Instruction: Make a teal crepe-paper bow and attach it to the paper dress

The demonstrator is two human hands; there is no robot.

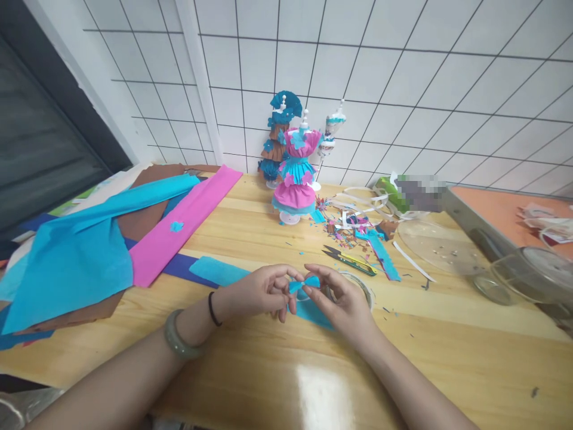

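A small blue paper bow [312, 282], pinched narrow in its middle, is held up between my hands just above the table. My right hand [347, 303] grips it with thumb and index finger. My left hand [259, 292] has its fingers curled against the bow's left end. Beneath my hands lies a strip of blue crepe paper [316, 315]. A clear round roll or dish [367, 292] is partly hidden behind my right hand. Just beyond sit yellow-handled thread snips [356, 263], their blades pointing left.
Pink crepe paper [174, 239] and a large blue sheet [80, 269] lie left. At the back stands a pink-and-blue paper dress figure [295, 194], near two other decorated figures. Paper scraps [349, 230], a clear plastic lid [434, 245] and a glass jar [490, 289] lie right.
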